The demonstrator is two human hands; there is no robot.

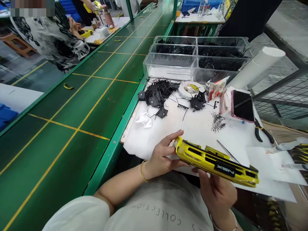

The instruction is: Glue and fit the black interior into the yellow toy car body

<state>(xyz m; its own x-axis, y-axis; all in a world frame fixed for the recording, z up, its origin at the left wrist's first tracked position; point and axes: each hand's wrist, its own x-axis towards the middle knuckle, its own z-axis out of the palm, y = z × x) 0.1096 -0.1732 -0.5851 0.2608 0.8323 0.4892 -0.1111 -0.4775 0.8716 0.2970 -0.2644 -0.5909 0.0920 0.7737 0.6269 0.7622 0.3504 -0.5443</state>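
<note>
A long yellow plastic housing [204, 157], with black strips and white lettering on its side, is held above the white work surface. My left hand [161, 157] pinches its left end, thumb and fingers on either side. Below its middle, my right hand [218, 191] grips the lower edge, its fingertips partly hidden by the housing. Just behind the housing lies a thin metal tool [227, 150], perhaps tweezers. Many tiny black parts [218, 122] are scattered farther back on the white sheet.
A green conveyor belt [96, 96] runs along the left. Black wired parts [157, 93], a tape roll [190, 88], a phone [243, 106] and pliers [263, 131] lie on the table. Clear bins [170, 69] stand behind. Across the belt sits another person [50, 38].
</note>
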